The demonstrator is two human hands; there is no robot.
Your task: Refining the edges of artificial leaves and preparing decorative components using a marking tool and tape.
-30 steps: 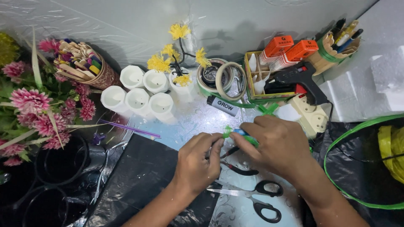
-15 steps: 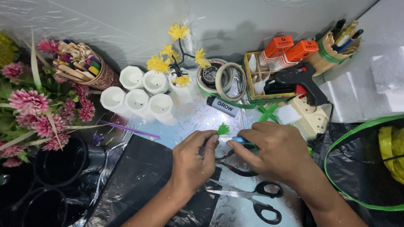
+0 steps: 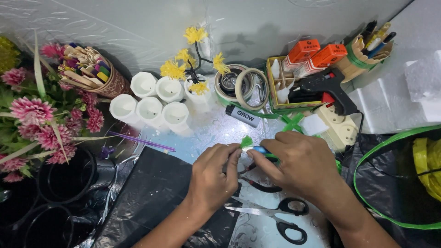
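Green fringed piece (image 3: 246, 142), a small tuft on a thin blue-tipped stem, sat just above the centre of the frame, pinched between both hands over the desk (image 3: 209, 131). Left hand (image 3: 212, 177) was closed, thumb and forefinger gripping the stem just below the tuft. Right hand (image 3: 301, 165) was likewise closed, its fingertips holding the stem's other end, touching the left hand's fingertips.

Step in hand, by judgement: wrapping or rolling the green material onto the stem. The next move would call for a steady pinch by the left hand while the right turned the stem, keeping the tuft clear of the fingers.

Black-handled scissors (image 3: 275, 218) lay on the desk below the hands, lower centre. A black lighter (image 3: 243, 116) lay above the tuft, near rolls of tape (image 3: 241, 85). A black glue gun (image 3: 328, 89) stood at upper right, well apart. White cylinders (image 3: 149, 103) stood grouped at upper left of centre.
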